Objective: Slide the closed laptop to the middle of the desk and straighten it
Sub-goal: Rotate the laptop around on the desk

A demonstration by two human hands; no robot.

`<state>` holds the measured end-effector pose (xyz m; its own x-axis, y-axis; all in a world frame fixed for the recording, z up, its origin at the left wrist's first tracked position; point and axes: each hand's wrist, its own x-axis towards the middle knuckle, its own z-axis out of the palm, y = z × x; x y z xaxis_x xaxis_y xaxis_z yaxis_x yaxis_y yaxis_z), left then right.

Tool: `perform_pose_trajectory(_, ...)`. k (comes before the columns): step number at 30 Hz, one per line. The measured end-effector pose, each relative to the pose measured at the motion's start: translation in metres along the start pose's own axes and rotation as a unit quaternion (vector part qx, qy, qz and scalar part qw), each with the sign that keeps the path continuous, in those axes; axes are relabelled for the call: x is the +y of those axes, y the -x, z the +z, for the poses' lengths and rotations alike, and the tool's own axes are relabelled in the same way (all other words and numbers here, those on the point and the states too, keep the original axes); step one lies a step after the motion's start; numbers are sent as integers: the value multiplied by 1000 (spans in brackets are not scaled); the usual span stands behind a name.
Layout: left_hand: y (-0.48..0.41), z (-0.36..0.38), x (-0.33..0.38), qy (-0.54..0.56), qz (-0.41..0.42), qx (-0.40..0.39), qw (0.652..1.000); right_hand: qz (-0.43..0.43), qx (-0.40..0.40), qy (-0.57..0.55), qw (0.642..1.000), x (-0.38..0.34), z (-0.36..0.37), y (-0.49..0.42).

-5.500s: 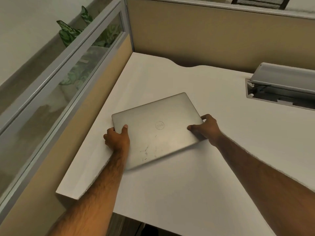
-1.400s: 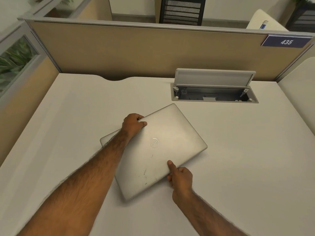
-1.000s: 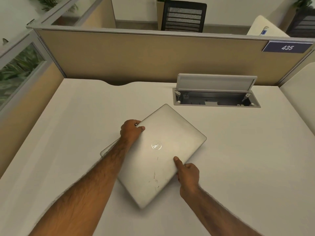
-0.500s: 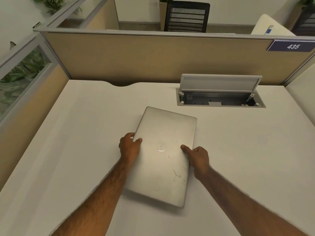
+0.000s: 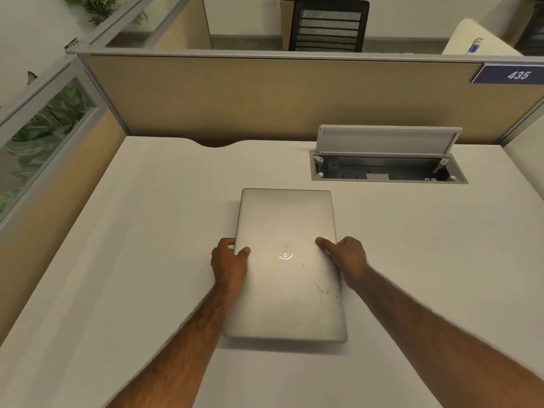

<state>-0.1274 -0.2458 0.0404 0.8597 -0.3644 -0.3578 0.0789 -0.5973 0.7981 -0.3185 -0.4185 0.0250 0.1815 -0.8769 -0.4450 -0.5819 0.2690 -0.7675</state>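
Mid-table, closed silver laptop (image 5: 287,260) lies flat w/ short edges toward and away from the person, long sides roughly square to the partition. Round logo on lid, scuff marks nearer the right front. Left hand (image 5: 229,265) grips the left long edge, thumb on top of lid, fingers curled round the side. Right hand (image 5: 346,258) grips the right long edge, thumb on lid, other fingers down the side. White table (image 5: 132,260) bare around it. Cable tray (image 5: 388,170) w/ lid flipped up sits behind-right, apart from laptop. Tan partition (image 5: 265,95) at back, plaque "435" (image 5: 509,74) top right.
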Motion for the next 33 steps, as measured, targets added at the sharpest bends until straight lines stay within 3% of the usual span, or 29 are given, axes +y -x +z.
perform_pose_trajectory(33,28,15,-27,-29,-46,-3,999,-30,-85,190,978,-38,13,-62)
